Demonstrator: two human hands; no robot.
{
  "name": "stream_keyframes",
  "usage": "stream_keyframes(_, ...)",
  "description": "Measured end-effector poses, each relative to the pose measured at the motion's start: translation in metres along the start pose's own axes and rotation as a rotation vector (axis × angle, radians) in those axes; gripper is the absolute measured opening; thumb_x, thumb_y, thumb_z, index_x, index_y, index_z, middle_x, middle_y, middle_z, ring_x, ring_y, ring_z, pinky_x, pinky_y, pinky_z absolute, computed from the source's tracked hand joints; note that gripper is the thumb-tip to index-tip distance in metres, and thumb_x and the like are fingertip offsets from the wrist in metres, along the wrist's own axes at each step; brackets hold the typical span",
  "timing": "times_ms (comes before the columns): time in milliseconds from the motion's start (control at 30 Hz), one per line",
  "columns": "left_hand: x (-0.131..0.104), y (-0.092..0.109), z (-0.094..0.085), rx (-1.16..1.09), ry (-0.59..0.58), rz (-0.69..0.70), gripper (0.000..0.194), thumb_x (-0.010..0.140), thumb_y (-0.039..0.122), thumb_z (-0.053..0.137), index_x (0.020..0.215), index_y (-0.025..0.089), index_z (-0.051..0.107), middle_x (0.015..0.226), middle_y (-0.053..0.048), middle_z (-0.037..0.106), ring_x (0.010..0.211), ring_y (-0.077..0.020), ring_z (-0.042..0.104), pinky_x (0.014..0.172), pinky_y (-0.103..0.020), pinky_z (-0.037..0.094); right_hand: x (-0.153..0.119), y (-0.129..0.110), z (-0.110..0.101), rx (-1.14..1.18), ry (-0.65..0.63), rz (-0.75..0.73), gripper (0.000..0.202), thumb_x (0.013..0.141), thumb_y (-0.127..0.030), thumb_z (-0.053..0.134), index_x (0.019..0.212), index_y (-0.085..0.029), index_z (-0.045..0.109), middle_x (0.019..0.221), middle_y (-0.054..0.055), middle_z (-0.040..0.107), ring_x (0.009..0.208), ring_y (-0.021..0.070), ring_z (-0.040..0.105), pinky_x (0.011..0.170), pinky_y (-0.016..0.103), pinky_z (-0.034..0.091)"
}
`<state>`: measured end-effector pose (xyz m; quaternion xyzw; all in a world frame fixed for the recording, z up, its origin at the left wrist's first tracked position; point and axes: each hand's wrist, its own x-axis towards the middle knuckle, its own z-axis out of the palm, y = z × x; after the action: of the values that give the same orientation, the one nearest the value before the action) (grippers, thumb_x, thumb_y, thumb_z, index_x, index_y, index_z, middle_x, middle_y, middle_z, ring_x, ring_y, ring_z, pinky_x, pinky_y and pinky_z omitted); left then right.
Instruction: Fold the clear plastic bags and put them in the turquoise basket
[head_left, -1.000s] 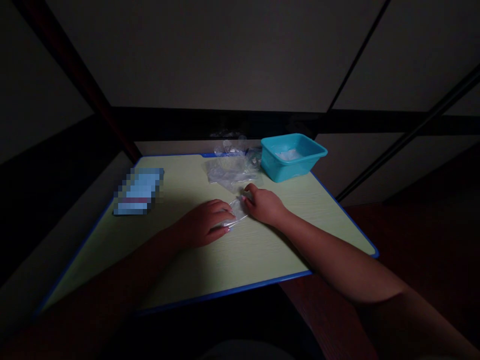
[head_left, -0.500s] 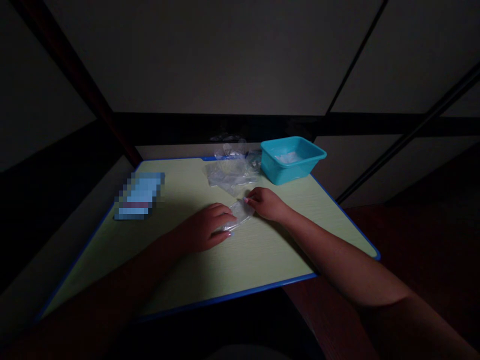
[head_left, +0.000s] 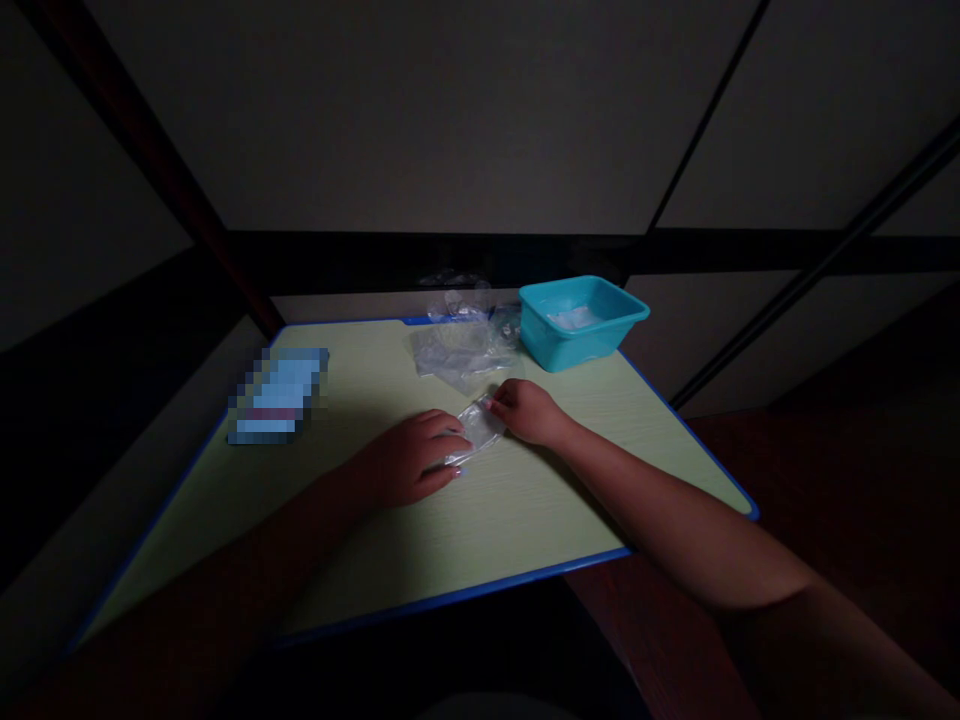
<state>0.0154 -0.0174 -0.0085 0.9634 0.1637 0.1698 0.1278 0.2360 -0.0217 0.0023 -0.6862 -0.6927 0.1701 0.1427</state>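
A small clear plastic bag (head_left: 481, 426) lies on the pale table between my hands. My right hand (head_left: 525, 410) pinches its upper right end between thumb and fingers. On its lower left end rests my left hand (head_left: 416, 458), the fingers spread and the thumb apart from them, flat on the table side. Just beyond the bag is a loose pile of clear plastic bags (head_left: 465, 350), with crumpled ones towards the back edge.
A turquoise basket (head_left: 574, 347) with something whitish inside stands at the back right of the blue-edged table (head_left: 525, 530). A blurred-out phone-like object (head_left: 281, 390) lies at the left. Cabinet panels (head_left: 420, 120) rise behind.
Both hands keep nearly the same places on the small bag. The view has shifted very slightly.
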Motion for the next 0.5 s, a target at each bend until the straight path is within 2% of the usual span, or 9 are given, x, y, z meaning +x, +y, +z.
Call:
stream_keyframes(367, -0.0019, -0.0004, 0.0009, 0.028, -0.007, 0.001, 0.031, 0.088, 0.028, 0.053, 0.114, 0.014, 0.064, 0.115, -0.016, 0.060, 0.105, -0.0271, 0.056, 0.091, -0.041, 0.048, -0.0020, 0.0014, 0.0057, 0.042, 0.020, -0.066, 0.020, 0.088, -0.031, 0.055, 0.087, -0.015, 0.066, 0.076, 0.004, 0.067, 0.062, 0.0125, 0.050, 0.056, 0.024, 0.028)
stream_keyframes(500, -0.0024, 0.0001, 0.0014, 0.056, -0.009, 0.002, 0.031, 0.089, 0.027, 0.053, 0.114, 0.013, 0.064, 0.114, -0.015, 0.060, 0.103, -0.0262, 0.057, 0.090, -0.039, 0.049, -0.0024, 0.0008, 0.0069, 0.123, 0.030, -0.080, 0.018, 0.088, -0.029, 0.055, 0.082, -0.015, 0.063, 0.071, 0.002, 0.062, 0.061, 0.0119, 0.047, 0.056, 0.023, 0.028)
